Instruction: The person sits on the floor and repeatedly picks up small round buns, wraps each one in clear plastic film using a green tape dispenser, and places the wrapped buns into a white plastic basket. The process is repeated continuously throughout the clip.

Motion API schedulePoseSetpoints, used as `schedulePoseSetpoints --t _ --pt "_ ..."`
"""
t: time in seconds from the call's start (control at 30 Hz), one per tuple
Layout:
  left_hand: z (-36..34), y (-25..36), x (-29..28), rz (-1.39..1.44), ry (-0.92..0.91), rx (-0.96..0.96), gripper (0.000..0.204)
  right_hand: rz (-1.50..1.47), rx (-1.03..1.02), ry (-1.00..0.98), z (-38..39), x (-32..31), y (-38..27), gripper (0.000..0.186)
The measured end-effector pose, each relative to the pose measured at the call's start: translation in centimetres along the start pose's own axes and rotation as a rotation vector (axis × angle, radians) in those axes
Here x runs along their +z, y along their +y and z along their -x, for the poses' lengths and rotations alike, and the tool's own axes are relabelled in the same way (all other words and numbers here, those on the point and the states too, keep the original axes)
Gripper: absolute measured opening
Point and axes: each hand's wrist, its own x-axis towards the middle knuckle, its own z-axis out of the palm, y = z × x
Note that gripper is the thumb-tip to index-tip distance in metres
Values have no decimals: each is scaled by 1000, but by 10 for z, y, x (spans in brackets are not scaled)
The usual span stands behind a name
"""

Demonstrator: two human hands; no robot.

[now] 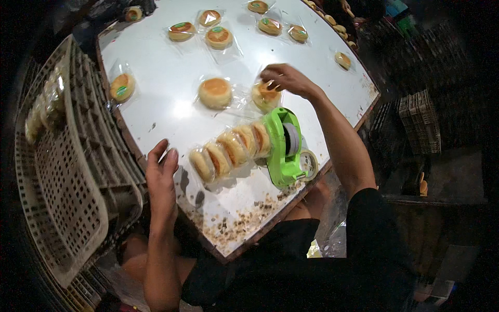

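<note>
My left hand [163, 174] is held at the table's left edge, fingers apart and nothing in it. Beside it a row of several round buns [231, 150] stands on edge, side by side in clear plastic. My right hand [289, 81] is over a plastic-wrapped bun [265, 99], its fingers at the bun's top; they are blurred, so I cannot make out a grip. Another wrapped bun [215, 93] lies flat to the left of that one. At the right end of the row is a green tape dispenser [276, 156] with a roll of tape [292, 139] in it.
More wrapped buns [218, 37] lie scattered across the far half of the white table [161, 78]. A loose tape roll [310, 164] is by the dispenser. Plastic crates [62, 192] stand at the left, one holding wrapped buns [48, 104]. Brown crumbs [241, 218] cover the near corner.
</note>
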Motion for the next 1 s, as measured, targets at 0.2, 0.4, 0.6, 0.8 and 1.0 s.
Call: schedulePoseSetpoints --t 0.2,0.4,0.6,0.8,1.0 --pt "13 5 -6 15 -11 171 53 490 605 36 9 14 16 83" --pt "12 3 0 -21 -5 256 54 -6 154 457 -30 70 -70 58" --pt "25 22 0 470 -165 18 52 -503 -249 269 100 110 -194 55" --pt "41 18 25 -83 -240 114 39 -950 -180 528 190 164 -181 32" --pt "80 29 42 -256 -125 589 32 -813 -348 600 230 127 -186 17"
